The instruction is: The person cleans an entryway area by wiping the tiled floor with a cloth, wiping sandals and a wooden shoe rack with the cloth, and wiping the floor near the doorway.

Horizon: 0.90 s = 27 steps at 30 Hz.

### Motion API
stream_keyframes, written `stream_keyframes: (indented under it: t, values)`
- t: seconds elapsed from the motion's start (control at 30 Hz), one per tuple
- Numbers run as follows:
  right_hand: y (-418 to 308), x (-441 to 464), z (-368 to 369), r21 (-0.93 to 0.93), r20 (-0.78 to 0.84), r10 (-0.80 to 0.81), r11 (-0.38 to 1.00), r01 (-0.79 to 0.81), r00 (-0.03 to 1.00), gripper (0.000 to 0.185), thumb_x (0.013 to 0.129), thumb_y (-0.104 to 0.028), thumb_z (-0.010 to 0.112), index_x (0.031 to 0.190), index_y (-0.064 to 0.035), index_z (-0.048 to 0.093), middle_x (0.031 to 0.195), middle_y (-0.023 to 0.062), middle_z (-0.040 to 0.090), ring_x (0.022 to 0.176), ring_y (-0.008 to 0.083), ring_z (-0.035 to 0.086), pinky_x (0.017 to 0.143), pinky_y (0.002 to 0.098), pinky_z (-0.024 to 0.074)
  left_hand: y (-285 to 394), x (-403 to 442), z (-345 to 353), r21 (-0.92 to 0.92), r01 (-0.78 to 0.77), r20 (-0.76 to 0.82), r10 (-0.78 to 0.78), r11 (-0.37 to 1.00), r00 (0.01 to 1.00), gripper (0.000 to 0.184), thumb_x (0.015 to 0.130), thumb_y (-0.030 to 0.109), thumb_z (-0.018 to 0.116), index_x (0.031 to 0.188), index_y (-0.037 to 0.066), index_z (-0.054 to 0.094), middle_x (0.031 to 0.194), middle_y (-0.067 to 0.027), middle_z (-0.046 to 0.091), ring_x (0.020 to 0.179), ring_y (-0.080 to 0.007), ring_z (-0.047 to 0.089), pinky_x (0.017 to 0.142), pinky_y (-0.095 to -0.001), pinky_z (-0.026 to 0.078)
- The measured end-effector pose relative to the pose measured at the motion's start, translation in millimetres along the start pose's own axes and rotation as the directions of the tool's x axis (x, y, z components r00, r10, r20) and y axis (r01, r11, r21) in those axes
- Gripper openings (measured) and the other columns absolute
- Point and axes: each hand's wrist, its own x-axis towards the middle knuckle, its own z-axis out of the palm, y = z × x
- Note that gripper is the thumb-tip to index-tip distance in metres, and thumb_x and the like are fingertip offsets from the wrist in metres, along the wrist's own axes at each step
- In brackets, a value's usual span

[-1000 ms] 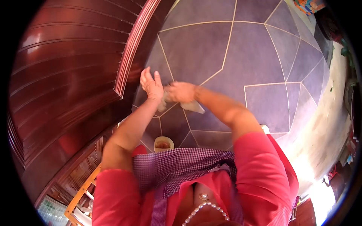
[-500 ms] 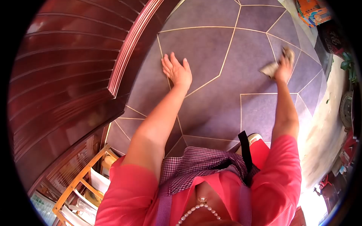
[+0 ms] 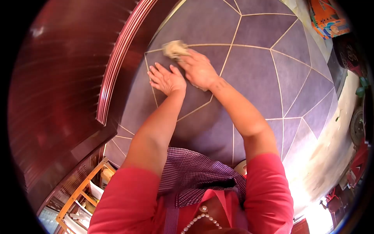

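Observation:
A pale, crumpled cloth (image 3: 175, 49) lies under my right hand (image 3: 199, 70), which presses it against the grey tabletop-like surface with light lines (image 3: 257, 74). Some of the cloth sticks out beyond the fingertips, and it is slightly blurred. Just to the left, my left hand (image 3: 167, 79) rests with its fingers spread and nothing in them. The two hands are close together but apart. A light line in the surface runs beneath the left fingers.
Dark red wooden panelling with a ridged trim (image 3: 113, 64) stands along the left. At lower left is a wooden rack (image 3: 74, 201) with white items. An orange patterned box (image 3: 329, 19) sits at upper right. Green leaves (image 3: 360, 91) show at the right edge.
My right hand has swept the cloth from the far right across to the left, beside my left hand. The left hand stays spread on the surface. The view has shifted slightly.

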Motion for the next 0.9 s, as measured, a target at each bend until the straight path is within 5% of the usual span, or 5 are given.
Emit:
stream_keyframes:
  t: [0.2,0.37,0.5,0.67,0.9]
  values:
    - [88.4,100.9,-15.3,-0.27,0.041,-0.028,0.962,0.038,0.999,0.023,0.073,-0.019,0.059,0.093,-0.0113,0.069,0.109,-0.003,0.06,0.116,0.0225,0.046,0.089,0.0321,0.0433,1.1,2.7,-0.5,0.096,-0.032,-0.05,0.037,0.995,0.998,0.061,0.09,0.035,0.045,0.141,0.005,0.031,0.149,-0.0162,0.026,0.14,-0.0333,0.016,0.111,-0.052,0.013]
    - [209.9,119.2,-80.9,-0.675,0.019,0.361,0.692,-0.254,0.932,0.038,0.086,-0.03,0.051,0.121,-0.0193,0.06,0.135,-0.0019,0.049,0.125,0.0234,0.04,0.095,0.0365,0.0403,4.7,3.0,-4.8,0.091,-0.032,-0.039,0.035,0.995,0.999,0.061,0.09,0.034,0.046,0.141,0.004,0.032,0.149,-0.0177,0.026,0.139,-0.0346,0.017,0.11,-0.053,0.014]
    - [252.3,42.2,-140.8,-0.559,-0.191,0.618,0.57,-0.602,0.763,0.046,0.088,-0.03,0.048,0.132,-0.0194,0.05,0.144,0.0053,0.039,0.134,0.0287,0.031,0.111,0.0395,0.026,2.6,2.7,-3.6,0.093,-0.046,-0.045,0.051,0.995,0.998,0.061,0.09,0.033,0.045,0.141,0.003,0.031,0.148,-0.0177,0.027,0.14,-0.0343,0.017,0.11,-0.053,0.014]
    - [216.2,-116.8,-159.3,-0.401,-0.48,0.537,0.569,-0.718,0.694,0.05,0.083,-0.024,0.051,0.132,-0.0126,0.051,0.139,0.0151,0.042,0.129,0.0375,0.035,0.106,0.0476,0.03,1.3,2.6,-5.3,0.07,-0.056,-0.043,0.059,0.996,0.997,0.06,0.09,0.033,0.046,0.14,0.003,0.031,0.147,-0.0187,0.028,0.139,-0.035,0.018,0.109,-0.0528,0.015]
    - [184.2,-138.4,-150.2,-0.422,-0.403,0.726,0.394,-0.817,0.558,0.058,0.082,-0.028,0.05,0.137,-0.0134,0.044,0.146,0.0129,0.031,0.133,0.0403,0.025,0.107,0.051,0.0233,47.4,49.0,-9.2,-0.134,-0.372,-0.164,0.349,0.919,0.923,0.055,0.089,0.032,0.054,0.135,0.005,0.04,0.144,-0.0231,0.03,0.136,-0.0392,0.022,0.107,-0.0528,0.018]
